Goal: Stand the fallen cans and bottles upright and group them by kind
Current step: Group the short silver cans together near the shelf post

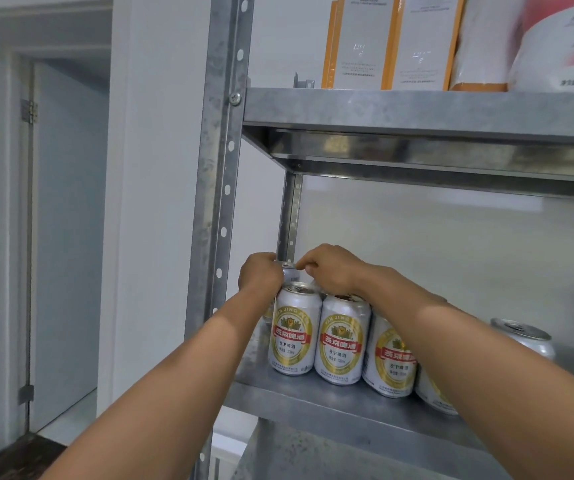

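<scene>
- A metal rack (221, 188) stands against a white wall, with a pale door (67, 237) to its left.
- The lower shelf (313, 396) of the rack carries silver beer cans with red and gold labels.
- The rear can (289, 270) stands upright at the back left corner of this shelf, close to the rear post. Only its top and a strip of its side show between the two hands.
- The left hand (259, 275) is curled round the left side of the rear can; its fingers are hidden behind the hand.
- The right hand (334, 271) reaches in from the right, and its curled fingers (308, 268) pinch the rim of the same can.
- Just in front, the front cans (296, 336) stand upright in a row along the shelf's edge, side by side and touching or nearly so. The right forearm crosses over the third and fourth.
- A lone can (524, 337) stands upright further right and further back, apart from the row.
- The upper shelf (417, 109) holds two white and orange boxes (355, 43) and, to their right, blurred white and red bags (562, 46).
</scene>
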